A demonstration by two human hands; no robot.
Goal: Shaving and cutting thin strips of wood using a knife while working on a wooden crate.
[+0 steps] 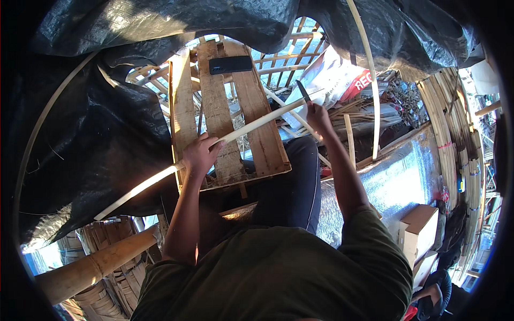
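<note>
A long pale bamboo strip (262,121) runs slantwise across my front, from low on the left to high on the right. My left hand (199,155) is closed around it near its middle. In my right hand (319,119) is a knife (303,91) with a dark blade, which points up and away beside the strip's far end. Whether the blade touches the strip, I cannot tell. Under the strip stands a slatted wooden crate (214,109), its planks spaced apart. A dark phone (230,65) lies across the crate's far planks.
Black plastic sheeting (118,144) hangs at the left and overhead. A thick bamboo pole (101,266) crosses the lower left. Right of me are a silvery sheet (399,174), cardboard box (418,230) and long bamboo strips (444,125). A white-and-red sack (334,77) lies beyond the knife.
</note>
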